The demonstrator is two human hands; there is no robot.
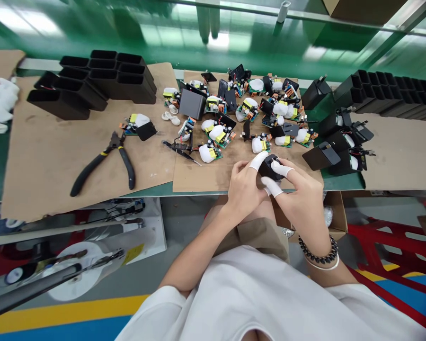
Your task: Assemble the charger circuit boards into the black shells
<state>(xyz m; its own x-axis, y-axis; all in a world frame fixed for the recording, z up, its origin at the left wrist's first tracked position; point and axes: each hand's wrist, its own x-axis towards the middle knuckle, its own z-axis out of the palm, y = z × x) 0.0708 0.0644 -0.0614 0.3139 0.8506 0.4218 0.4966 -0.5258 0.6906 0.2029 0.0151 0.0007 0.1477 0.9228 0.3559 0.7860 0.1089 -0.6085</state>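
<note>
We look down at a green workbench (348,180), which runs beneath and to both sides of our grip. Brown cardboard sheets (53,151) cover much of it, reaching well to the left of our hands and to the far right. Just beyond the grip and slightly left, a loose spread of circuit boards (247,110) carries white blobs, yellow tape and black plates. Well to the right and beyond, open-topped black tubes (394,94) stand in close rows; a smaller group of wider black sleeves (102,78) stands well to the left. Our left hand (244,185) and right hand (300,192) meet at the bench's near edge. Well left of them lie pliers (115,140), their black handles spread toward us. Just right of the grip sit several partly filled housings (321,156), some with white blobs showing. Our grip is narrow: the fingers of both hands close around one small black case (266,168), which sits between them. Smallest of all, white finger cots (258,160) sheathe the fingertips that touch the case.
</note>
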